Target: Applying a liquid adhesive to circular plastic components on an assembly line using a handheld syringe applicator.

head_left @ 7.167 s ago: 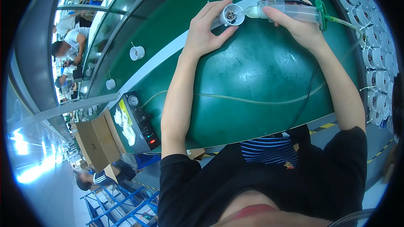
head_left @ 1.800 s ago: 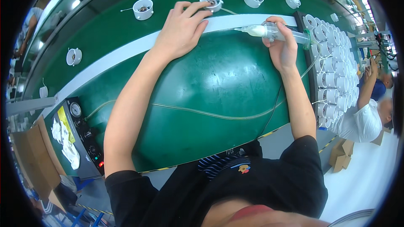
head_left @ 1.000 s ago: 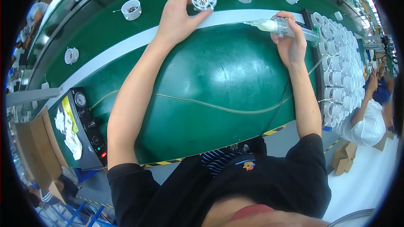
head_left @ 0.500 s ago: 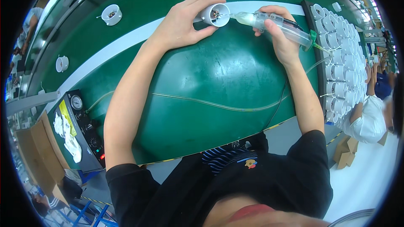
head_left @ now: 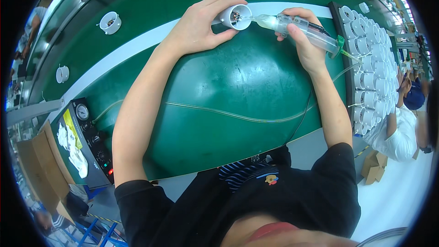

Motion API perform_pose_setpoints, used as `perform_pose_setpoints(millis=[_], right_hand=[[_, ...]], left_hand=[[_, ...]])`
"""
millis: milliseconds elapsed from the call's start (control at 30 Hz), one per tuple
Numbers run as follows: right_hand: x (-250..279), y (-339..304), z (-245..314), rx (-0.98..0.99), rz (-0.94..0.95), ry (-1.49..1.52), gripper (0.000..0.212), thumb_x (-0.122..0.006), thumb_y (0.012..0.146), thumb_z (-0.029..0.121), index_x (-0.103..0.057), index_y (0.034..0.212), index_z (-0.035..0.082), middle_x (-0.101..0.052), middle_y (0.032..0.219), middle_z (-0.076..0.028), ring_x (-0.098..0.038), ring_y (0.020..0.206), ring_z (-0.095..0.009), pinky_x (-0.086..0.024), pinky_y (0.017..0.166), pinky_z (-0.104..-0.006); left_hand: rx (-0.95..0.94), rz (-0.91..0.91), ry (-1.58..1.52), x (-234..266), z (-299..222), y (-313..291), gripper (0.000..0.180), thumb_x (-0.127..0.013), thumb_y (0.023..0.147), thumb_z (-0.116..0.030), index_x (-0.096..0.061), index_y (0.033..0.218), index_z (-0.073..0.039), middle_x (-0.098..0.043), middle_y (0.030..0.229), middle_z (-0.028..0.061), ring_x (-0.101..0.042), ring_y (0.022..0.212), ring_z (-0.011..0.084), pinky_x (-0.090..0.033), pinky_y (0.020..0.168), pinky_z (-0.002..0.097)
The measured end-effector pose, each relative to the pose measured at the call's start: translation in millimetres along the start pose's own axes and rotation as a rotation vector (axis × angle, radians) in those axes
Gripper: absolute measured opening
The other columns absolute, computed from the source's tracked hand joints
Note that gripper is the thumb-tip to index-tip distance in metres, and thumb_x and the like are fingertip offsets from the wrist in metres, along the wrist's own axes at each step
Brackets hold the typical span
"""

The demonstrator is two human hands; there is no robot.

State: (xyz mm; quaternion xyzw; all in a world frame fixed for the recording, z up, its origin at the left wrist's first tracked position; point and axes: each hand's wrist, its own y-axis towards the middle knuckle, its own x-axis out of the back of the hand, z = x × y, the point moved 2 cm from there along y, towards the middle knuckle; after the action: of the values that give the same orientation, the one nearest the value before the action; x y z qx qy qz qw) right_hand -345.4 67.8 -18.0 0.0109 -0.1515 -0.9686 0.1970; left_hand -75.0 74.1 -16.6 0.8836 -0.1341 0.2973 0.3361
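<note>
My left hand [head_left: 204, 22] is closed round a white round fan housing [head_left: 244, 24], its thumb below and its fingers above. The housing lies tipped so that its open end faces right, with copper-coloured windings visible inside. In my right hand [head_left: 304, 36] is a clear dispensing syringe [head_left: 322, 40], gripped round the barrel. Its whitish tapered nozzle [head_left: 265, 21] points left, and the thin tip reaches into the mouth of the housing, close to the windings. A green cap [head_left: 340, 45] with a tube sits on the syringe's rear end.
Many white housings stand packed in a dark-edged tray [head_left: 342, 50] at the right. Several more fan housings [head_left: 109, 23] are spaced along the far green strip. A dispenser box with a gauge [head_left: 82, 111] sits at left, its clear tube [head_left: 228, 115] crossing the green table. A co-worker [head_left: 398, 132] is at right.
The loose fan housings on the far strip have shifted left. Both my hands keep nearly the same place, the nozzle tip still at the housing. The co-worker at right has moved slightly.
</note>
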Motion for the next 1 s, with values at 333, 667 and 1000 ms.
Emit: perform_pose_setpoints(millis=[333,667,1000], right_hand=[[11.6,2.1,5.8,0.005,-0.066,0.146,0.028,-0.067,0.100,0.018,-0.062,0.122,0.001,-0.071,0.108,-0.013,-0.069,0.085,-0.019,-0.057,0.071,-0.0324],[10.3,3.1,5.2,-0.074,-0.115,0.109,0.032,-0.069,0.098,0.026,-0.064,0.119,0.002,-0.069,0.104,-0.011,-0.067,0.082,-0.017,-0.053,0.068,-0.0289],[8.9,1.4,6.4,-0.107,-0.107,0.073,0.033,-0.069,0.098,0.028,-0.065,0.118,0.002,-0.069,0.102,-0.010,-0.065,0.080,-0.016,-0.051,0.069,-0.0282]], left_hand=[[0.229,-0.481,0.651,14.3,29.8,-4.5,0.056,-0.072,0.074,-0.007,-0.061,0.129,-0.005,-0.060,0.130,0.0131,-0.058,0.122,0.0343,-0.044,0.107,0.0475],[0.028,-0.282,0.437,10.4,21.8,1.3,0.062,-0.076,0.085,-0.014,-0.058,0.144,-0.013,-0.051,0.152,0.0152,-0.055,0.129,0.0370,-0.047,0.106,0.0470],[0.231,-0.256,0.364,16.0,33.2,-1.8,0.058,-0.079,0.084,-0.017,-0.059,0.138,-0.011,-0.066,0.125,0.0112,-0.064,0.113,0.0328,-0.052,0.096,0.0420]])
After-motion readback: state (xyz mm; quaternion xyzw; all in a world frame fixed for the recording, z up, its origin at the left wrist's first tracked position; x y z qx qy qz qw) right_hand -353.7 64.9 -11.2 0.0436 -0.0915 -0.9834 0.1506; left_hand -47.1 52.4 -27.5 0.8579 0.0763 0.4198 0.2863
